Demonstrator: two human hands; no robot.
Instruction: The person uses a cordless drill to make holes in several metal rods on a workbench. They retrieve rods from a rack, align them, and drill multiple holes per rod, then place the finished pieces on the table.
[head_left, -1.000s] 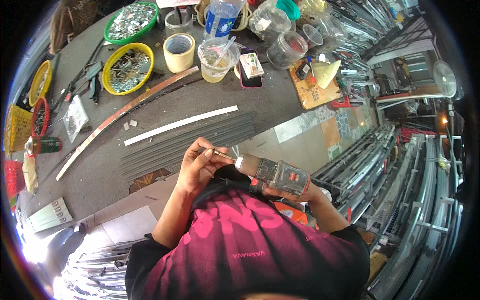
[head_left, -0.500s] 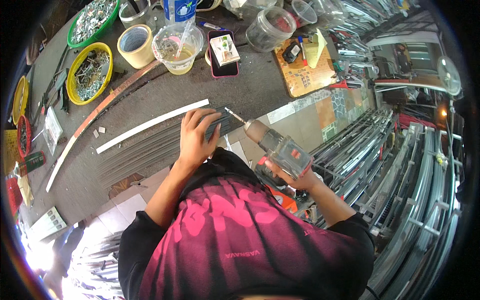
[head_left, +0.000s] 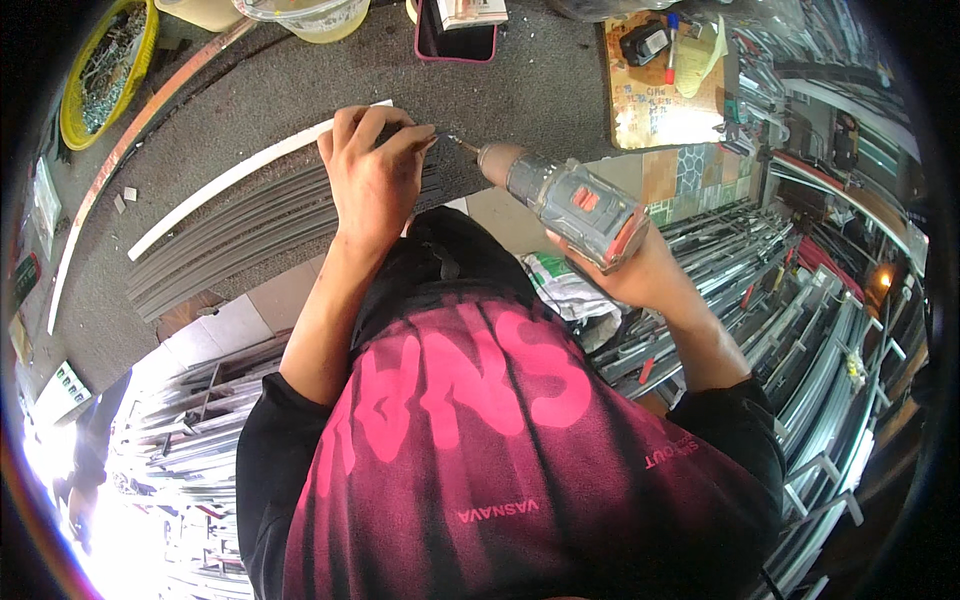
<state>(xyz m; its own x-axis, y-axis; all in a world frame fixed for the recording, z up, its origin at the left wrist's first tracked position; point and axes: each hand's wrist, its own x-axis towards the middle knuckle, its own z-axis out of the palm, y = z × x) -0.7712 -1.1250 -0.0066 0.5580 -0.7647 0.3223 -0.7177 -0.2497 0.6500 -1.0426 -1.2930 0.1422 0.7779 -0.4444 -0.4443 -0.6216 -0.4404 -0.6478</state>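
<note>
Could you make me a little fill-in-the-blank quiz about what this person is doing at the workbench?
1. The right hand holds a cordless ____.
2. The left hand presses down on a stack of grey ____ strips.
3. The bowl of screws at the upper left is coloured ____.
4. The phone at the top edge has a ____ case.

Missing words: drill; metal; yellow; pink

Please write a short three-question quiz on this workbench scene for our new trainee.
1. True or false: the right hand holds a hammer.
2. What lies under the left hand? A) grey strips B) yellow bowl C) phone
3. Which tool points its bit at the left fingertips?

Key: 1 false, it holds the drill; 2 A; 3 the drill.
</note>
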